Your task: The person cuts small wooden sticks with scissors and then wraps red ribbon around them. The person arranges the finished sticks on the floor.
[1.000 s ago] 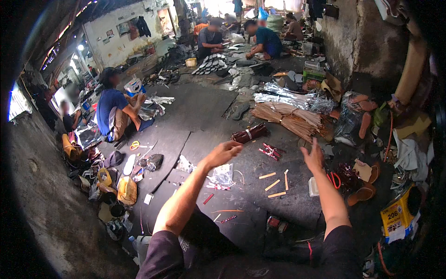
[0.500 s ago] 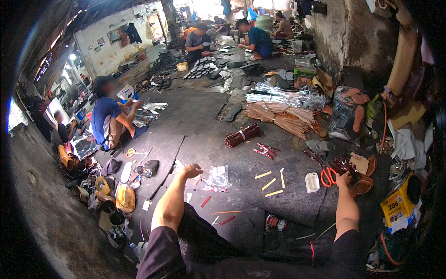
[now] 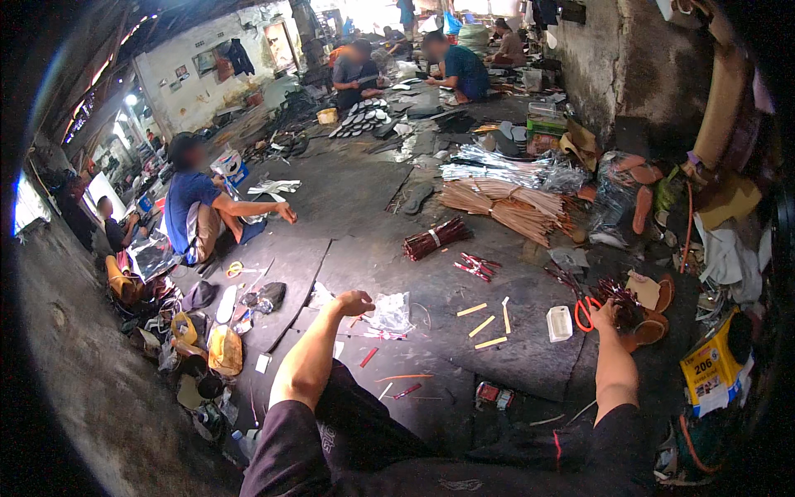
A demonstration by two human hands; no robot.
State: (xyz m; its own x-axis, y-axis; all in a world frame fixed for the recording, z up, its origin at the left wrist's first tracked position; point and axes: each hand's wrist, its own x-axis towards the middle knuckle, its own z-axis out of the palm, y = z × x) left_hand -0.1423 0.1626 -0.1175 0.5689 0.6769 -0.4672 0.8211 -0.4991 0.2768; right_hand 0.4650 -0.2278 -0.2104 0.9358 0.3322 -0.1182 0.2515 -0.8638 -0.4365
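Our right hand (image 3: 607, 315) reaches far right on the floor (image 3: 431, 282), fingers curled around the red scissors (image 3: 585, 311) beside the white box (image 3: 560, 323); our left hand (image 3: 356, 303), loosely curled, rests by the plastic bag (image 3: 389, 313), bracing us

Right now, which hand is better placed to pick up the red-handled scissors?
Right. The right hand sits against the red-handled scissors, fingers at the handles. The left hand rests far across the floor by the clear plastic bag.
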